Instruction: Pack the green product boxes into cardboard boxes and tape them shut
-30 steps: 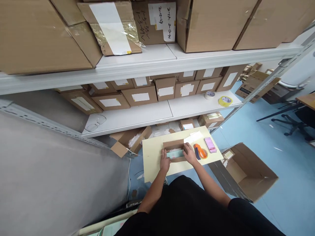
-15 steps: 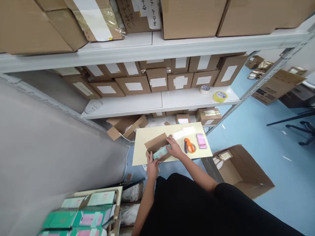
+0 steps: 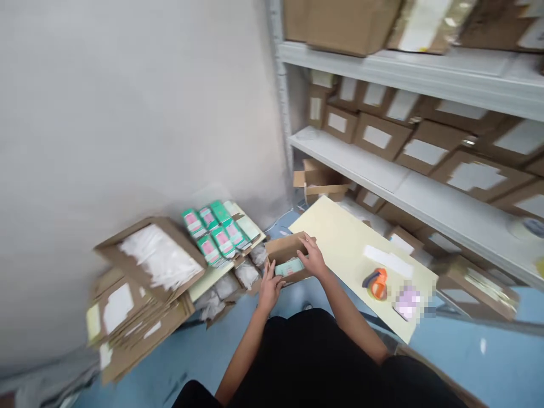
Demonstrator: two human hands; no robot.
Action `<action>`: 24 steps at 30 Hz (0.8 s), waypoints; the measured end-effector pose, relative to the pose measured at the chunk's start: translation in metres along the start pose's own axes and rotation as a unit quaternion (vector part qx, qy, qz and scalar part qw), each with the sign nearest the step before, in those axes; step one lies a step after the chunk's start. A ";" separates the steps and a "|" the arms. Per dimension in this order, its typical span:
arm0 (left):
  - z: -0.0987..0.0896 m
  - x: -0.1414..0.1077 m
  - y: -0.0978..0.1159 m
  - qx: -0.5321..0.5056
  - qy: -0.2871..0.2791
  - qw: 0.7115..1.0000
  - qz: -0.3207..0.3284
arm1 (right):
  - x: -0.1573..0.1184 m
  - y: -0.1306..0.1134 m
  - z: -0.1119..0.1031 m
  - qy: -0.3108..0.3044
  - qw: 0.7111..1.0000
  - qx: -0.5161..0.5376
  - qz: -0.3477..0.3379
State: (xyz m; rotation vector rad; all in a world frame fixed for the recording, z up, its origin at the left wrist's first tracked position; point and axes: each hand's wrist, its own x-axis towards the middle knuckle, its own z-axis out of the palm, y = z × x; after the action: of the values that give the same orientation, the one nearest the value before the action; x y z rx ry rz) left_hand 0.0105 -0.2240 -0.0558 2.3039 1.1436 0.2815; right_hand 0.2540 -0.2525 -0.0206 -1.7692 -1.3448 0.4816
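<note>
Between my two hands is an open cardboard box (image 3: 284, 245), held off the table at its left end. A pale green packet (image 3: 289, 267) lies inside it. My left hand (image 3: 270, 285) grips the box's near left corner, thumb toward the packet. At the right end, my right hand (image 3: 311, 256) is wrapped over the box wall, its fingers by the rim and the packet. The box's underside is hidden from me.
A cream table (image 3: 340, 238) on my right bears an orange tape dispenser (image 3: 377, 283), white paper (image 3: 389, 260) and a blurred pink item (image 3: 407, 301). Green packets (image 3: 223, 241) fill a stand at left, beside a box of white bags (image 3: 159, 258). Shelving (image 3: 361, 161) holds labelled boxes.
My view and body have swung left, away from the shelves toward the green packets. The cardboard box has come off the table with both hands still on it.
</note>
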 end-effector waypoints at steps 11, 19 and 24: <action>-0.066 -0.145 -0.110 -0.014 0.132 0.973 -0.190 | 0.002 -0.128 0.168 -0.150 0.975 0.037 -0.162; -0.124 -0.214 -0.193 -0.002 0.151 0.969 -0.198 | -0.019 -0.216 0.259 -0.195 0.957 0.012 -0.214; -0.143 -0.251 -0.234 -0.034 0.141 0.969 -0.198 | -0.020 -0.254 0.322 -0.192 0.960 -0.009 -0.206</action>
State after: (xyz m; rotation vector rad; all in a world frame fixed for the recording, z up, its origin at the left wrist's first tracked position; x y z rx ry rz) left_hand -0.3603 -0.2526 -0.0549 1.9610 1.6749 0.4946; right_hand -0.1368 -0.1279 -0.0057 -1.3947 -1.9390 0.5959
